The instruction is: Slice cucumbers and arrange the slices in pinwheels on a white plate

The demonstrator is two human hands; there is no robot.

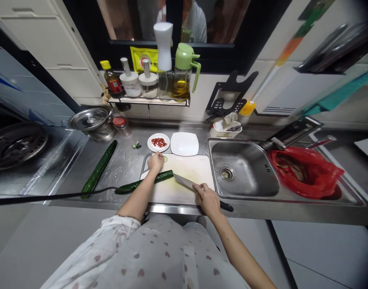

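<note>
My right hand (209, 200) grips a kitchen knife (185, 182), its blade pointing left over the white cutting board (193, 164) and the end of its black handle showing past my wrist. Near the board's upper left corner, the fingers of my left hand (156, 162) are closed at a thin, pale cucumber slice (165, 159). Beneath my left forearm lies a dark green cucumber (164, 176), partly hidden; its cut end on the board is close to the knife tip. Small cucumber pieces (136, 145) rest on the counter beyond the board.
Another whole cucumber (100, 168) lies at left. Behind the board stand a plate of chopped red pieces (159, 149) and a white plate (184, 143). The sink (244, 172) is at right, beside a red plastic bag (307, 172). A steel pot (94, 122) stands back left.
</note>
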